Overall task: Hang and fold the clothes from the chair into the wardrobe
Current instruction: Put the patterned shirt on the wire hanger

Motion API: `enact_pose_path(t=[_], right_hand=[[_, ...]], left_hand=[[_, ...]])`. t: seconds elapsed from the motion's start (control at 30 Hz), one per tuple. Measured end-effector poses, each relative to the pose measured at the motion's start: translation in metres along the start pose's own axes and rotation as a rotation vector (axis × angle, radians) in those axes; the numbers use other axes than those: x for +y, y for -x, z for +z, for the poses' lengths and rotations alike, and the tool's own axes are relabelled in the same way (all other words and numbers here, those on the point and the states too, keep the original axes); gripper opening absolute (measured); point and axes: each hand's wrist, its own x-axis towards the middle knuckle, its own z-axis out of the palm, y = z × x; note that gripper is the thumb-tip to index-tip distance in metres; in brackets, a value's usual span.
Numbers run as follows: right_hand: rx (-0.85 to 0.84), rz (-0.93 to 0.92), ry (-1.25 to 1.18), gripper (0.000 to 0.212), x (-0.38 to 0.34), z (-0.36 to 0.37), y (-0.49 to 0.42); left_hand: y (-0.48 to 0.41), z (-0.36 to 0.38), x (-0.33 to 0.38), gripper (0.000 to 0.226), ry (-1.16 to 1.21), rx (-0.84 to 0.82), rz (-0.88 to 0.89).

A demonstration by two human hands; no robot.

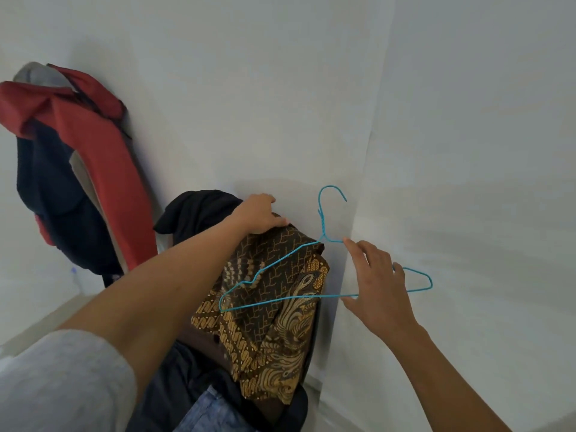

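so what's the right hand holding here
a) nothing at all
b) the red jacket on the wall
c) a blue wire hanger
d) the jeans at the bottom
c: the right hand is closed on the blue wire hanger, held in front of the patterned brown shirt, while the left hand grips the top of that shirt.

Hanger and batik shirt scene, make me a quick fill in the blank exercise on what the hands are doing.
1. The right hand holds a wire hanger coloured ____.
2. The left hand grips the top of the ____ shirt.
3. A red jacket hangs against the ____.

Missing words: blue; batik; wall
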Motion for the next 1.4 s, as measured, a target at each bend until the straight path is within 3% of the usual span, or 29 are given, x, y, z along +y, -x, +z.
enact_pose_path(t=[0.07,0.2,0.3,0.37,0.43,0.53,0.67,0.77,0.87,1.07,1.17,1.3,1.4], right_hand=[[-0.006,0.001,0.006,0.109,0.004,0.001,0.001],[-0.034,0.010,-0.002,0.109,0.008,0.003,0.002],[-0.029,0.012,-0.015,0.111,0.005,0.002,0.002],[-0.024,0.009,-0.013,0.111,0.003,0.001,0.001],[-0.018,0.000,-0.012,0.112,0.001,-0.001,0.001],[-0.006,-0.007,-0.017,0.111,0.001,-0.003,0.000],[0.007,-0.003,-0.012,0.111,0.006,-0.004,0.002],[0.006,0.010,-0.003,0.112,0.014,-0.001,0.004],[0.020,0.005,-0.004,0.112,0.021,0.003,0.005],[0.043,0.005,-0.034,0.114,0.026,0.007,-0.002],[0.075,-0.010,-0.065,0.112,0.025,0.008,-0.006],[0.105,-0.053,-0.138,0.114,0.019,0.002,-0.010],[0.155,-0.116,-0.238,0.114,0.012,-0.007,-0.014]], left_hand=[[-0.005,0.003,0.005,0.057,-0.041,-0.072,0.042],[0.012,0.005,-0.002,0.021,0.164,-0.047,0.094],[0.031,0.004,-0.019,0.009,0.215,-0.077,0.072],[0.038,0.005,-0.025,0.013,0.187,-0.136,0.048],[0.037,0.008,-0.024,0.032,0.187,-0.133,0.024],[0.030,0.013,-0.008,0.064,0.079,0.017,-0.028],[0.015,0.014,0.008,0.063,-0.007,0.129,-0.048],[0.001,0.015,0.015,0.070,-0.136,0.043,-0.097],[-0.009,0.014,0.017,0.063,-0.179,-0.059,-0.164],[-0.016,0.000,0.028,0.024,-0.006,-0.144,-0.142],[-0.014,-0.003,0.024,0.020,0.135,-0.107,-0.141],[0.009,-0.011,0.011,0.014,0.675,-0.062,-0.177],[0.029,-0.023,-0.002,0.012,0.909,-0.086,-0.192]])
